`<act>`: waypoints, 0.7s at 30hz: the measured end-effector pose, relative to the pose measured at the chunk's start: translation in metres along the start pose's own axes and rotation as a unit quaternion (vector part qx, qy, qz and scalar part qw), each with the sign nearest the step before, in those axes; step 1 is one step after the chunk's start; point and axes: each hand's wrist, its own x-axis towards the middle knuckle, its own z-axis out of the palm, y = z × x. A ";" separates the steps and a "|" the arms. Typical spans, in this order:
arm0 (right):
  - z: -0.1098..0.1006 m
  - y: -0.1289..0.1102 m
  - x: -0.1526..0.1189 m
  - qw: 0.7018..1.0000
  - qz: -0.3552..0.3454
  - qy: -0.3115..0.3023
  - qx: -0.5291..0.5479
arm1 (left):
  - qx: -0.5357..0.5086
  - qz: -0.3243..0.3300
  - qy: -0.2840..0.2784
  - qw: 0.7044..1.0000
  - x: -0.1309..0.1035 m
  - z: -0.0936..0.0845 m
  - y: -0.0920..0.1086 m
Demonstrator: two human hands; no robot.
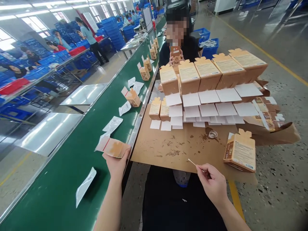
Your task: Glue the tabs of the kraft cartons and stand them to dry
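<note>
My left hand grips a small brown box with a red-striped flap, over the near edge of the green conveyor belt. Pinched between the fingers of my right hand is a thin cotton swab, above the front edge of the cardboard sheet. On that sheet sits a small clear round dish, with wet dark spots around it. An open-topped brown box stands to the right, near my right hand.
Stacked open boxes with white flaps line the back of the cardboard. Along the belt lie plastic packets and more boxes. A person opposite holds a box. A metal rail separates belt and cardboard.
</note>
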 end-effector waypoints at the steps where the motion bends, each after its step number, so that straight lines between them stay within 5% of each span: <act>1: 0.000 -0.001 0.001 1.000 0.001 -0.001 0.001 | 0.002 -0.012 0.007 1.000 0.010 -0.004 -0.006; 4: 0.005 -0.004 0.005 1.000 0.004 -0.009 0.001 | 0.003 -0.024 0.001 1.000 0.030 -0.002 -0.013; 11: 0.012 -0.011 0.021 0.999 -0.027 -0.031 0.014 | 0.036 0.041 -0.012 0.998 0.066 0.020 0.017; 17: -0.009 -0.006 0.012 0.999 -0.040 0.022 -0.001 | -0.007 0.122 0.106 0.987 0.030 0.011 -0.012; 19: -0.012 -0.003 0.007 0.999 -0.037 0.033 -0.007 | -0.083 0.171 0.067 0.980 0.018 0.027 -0.004; 21: -0.012 -0.001 0.005 0.999 -0.036 0.036 -0.010 | -0.142 0.181 -0.024 0.973 0.018 0.060 0.027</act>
